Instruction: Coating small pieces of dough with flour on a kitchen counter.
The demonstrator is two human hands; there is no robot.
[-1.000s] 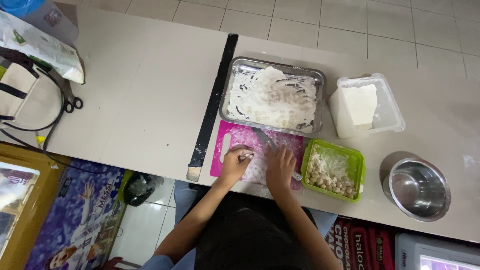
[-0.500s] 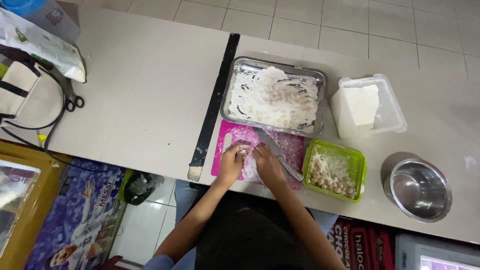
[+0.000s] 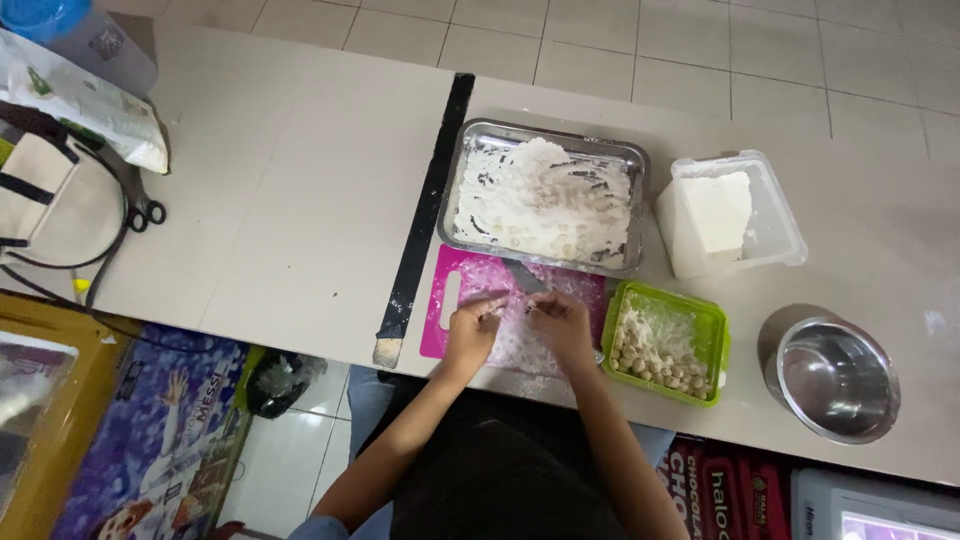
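While left hand and right hand meet over floured pink board, fingers pinched; held item unclear.

floor: pale sq tiles | table: beige, long | light: even

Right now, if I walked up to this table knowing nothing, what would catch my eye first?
Probably the bright pink cutting board at the table's near edge, dusted with flour, where the left hand and right hand meet over something small, hard to make out. Just behind it sits a metal tray heaped with white flour, and to the right a green box of small pale balls.
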